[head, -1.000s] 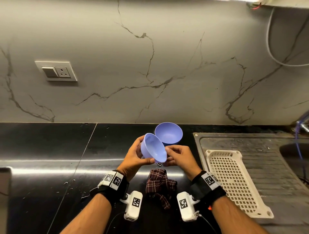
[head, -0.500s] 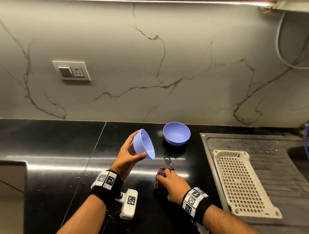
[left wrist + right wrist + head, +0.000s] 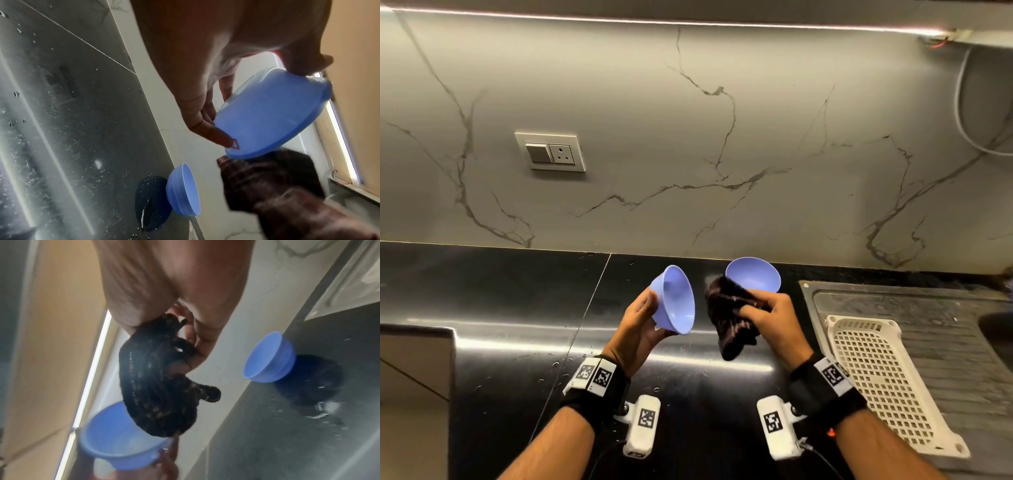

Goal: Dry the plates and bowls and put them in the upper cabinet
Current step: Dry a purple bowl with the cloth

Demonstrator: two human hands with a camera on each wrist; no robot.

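Observation:
My left hand (image 3: 643, 318) grips a blue plastic bowl (image 3: 674, 299) by its base and wall, tipped so its mouth faces right; the left wrist view shows the same bowl (image 3: 271, 113) with thumb and fingers around it. My right hand (image 3: 774, 318) clutches a dark checked cloth (image 3: 729, 315) bunched up, held in the air just right of that bowl; the cloth (image 3: 162, 386) hangs from curled fingers. A second blue bowl (image 3: 755, 274) stands upright on the black counter (image 3: 517, 301) near the wall, behind the cloth.
A white perforated drying tray (image 3: 880, 377) lies on the steel drainboard (image 3: 945, 308) at the right. A wall socket (image 3: 551, 152) sits on the marble backsplash. Water drops dot the counter near my left wrist. A lit strip runs under the cabinet above.
My right hand picked the cloth up from the counter and raised it beside the tilted bowl. The left hand kept the bowl, lifting it slightly. The view tilted upward.

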